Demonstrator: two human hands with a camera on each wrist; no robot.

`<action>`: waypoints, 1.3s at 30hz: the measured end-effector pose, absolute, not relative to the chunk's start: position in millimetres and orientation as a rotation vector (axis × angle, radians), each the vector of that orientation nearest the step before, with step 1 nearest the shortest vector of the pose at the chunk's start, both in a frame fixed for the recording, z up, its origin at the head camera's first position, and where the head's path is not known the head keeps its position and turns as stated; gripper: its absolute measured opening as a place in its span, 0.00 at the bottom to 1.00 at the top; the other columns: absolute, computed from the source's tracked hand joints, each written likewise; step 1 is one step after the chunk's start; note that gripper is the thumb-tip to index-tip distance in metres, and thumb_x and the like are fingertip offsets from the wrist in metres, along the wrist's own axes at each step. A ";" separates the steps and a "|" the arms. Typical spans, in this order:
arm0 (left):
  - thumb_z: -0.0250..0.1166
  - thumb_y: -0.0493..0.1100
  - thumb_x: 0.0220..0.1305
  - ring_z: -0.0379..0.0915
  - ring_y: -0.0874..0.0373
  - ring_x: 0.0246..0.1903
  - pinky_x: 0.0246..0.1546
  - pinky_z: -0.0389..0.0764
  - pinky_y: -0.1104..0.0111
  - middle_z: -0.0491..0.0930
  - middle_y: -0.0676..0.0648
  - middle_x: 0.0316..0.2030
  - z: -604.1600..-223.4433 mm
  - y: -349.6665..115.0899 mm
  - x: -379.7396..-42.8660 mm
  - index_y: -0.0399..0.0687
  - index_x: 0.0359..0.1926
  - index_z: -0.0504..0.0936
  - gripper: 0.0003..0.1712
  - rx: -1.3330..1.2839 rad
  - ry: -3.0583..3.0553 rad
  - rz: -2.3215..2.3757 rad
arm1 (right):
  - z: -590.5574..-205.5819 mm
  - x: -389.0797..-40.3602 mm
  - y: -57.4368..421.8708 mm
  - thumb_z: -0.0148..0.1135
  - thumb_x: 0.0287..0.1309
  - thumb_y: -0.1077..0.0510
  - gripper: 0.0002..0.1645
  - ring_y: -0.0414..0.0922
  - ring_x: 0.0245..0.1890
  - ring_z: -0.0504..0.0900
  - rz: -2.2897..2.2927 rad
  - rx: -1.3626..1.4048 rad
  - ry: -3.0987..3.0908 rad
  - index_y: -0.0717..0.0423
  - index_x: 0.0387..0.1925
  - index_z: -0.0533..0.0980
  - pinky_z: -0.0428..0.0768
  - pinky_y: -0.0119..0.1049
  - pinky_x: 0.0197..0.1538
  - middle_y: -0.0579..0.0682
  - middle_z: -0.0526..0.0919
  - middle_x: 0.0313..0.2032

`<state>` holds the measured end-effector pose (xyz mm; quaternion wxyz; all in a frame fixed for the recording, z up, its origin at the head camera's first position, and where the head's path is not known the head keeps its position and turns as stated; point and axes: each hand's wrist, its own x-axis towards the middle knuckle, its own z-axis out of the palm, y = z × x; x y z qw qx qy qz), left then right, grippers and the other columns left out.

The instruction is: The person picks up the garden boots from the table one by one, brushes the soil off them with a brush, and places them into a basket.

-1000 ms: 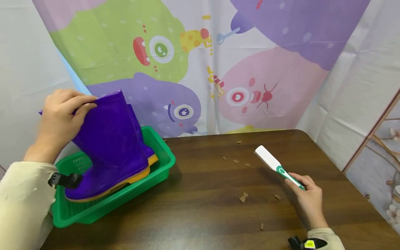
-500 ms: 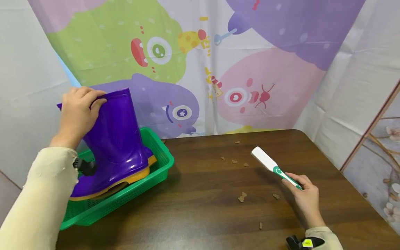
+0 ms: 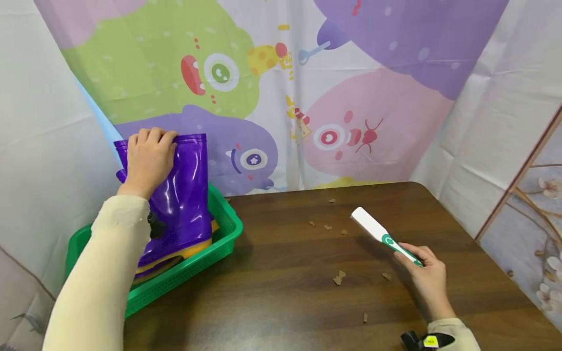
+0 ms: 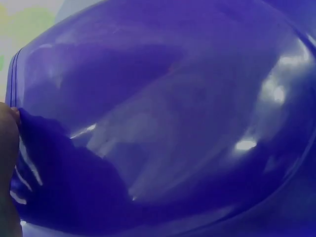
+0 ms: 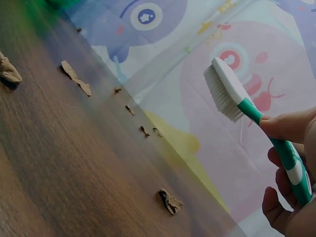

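A shiny purple rain boot [image 3: 188, 190] with a yellow-orange sole stands in a green plastic basket [image 3: 234, 233] on the left. My left hand [image 3: 150, 158] grips the top rim of its shaft, fingers hooked over the edge. Close up, the left wrist view is filled by the boot's purple shaft [image 4: 148, 123]. A second boot [image 3: 214, 225] is mostly hidden behind the first. Over the table's right side, my right hand [image 3: 427, 275] holds a brush [image 3: 371, 225] by its green-and-white handle. The brush's white bristles [image 5: 224, 98] face left in the right wrist view.
Several brown flakes of dirt [image 3: 339, 278] lie scattered on the dark wooden table [image 3: 281, 302]. A cartoon-printed cloth [image 3: 281, 97] hangs behind the table's back edge, and a pale curtain [image 3: 496, 126] stands along the right.
My left hand has moved right along with the boot's shaft, which has turned and stands more upright. My right hand stays almost still with the brush.
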<state>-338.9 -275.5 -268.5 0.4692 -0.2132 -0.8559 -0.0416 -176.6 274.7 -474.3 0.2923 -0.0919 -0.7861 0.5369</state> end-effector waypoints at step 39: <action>0.57 0.36 0.62 0.54 0.31 0.67 0.71 0.46 0.43 0.66 0.26 0.63 -322.9 -259.5 -358.8 0.30 0.62 0.71 0.27 -0.330 -2.562 0.134 | -477.1 -179.2 275.2 0.73 0.50 0.72 0.17 0.33 0.29 0.72 1.506 -0.287 -2.133 0.72 0.44 0.82 0.71 0.20 0.31 0.39 0.79 0.28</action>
